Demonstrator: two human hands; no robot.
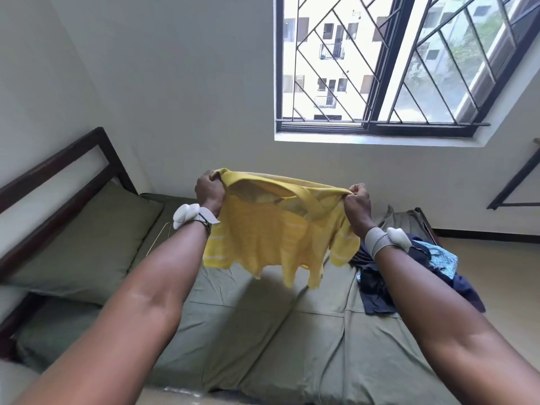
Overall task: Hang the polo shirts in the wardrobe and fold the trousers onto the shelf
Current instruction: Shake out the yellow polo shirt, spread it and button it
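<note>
Out past the left forearm lie a green pillow and a wire hanger on the bed. The left hand is curled tight round one top edge of a yellow polo shirt, which stretches across to the right hand, fingers pinching the other edge, so it hangs between the two above the sheet (striped sleeves drooping). Just beyond the right wrist a heap of dark and blue clothes rests on the bed.
</note>
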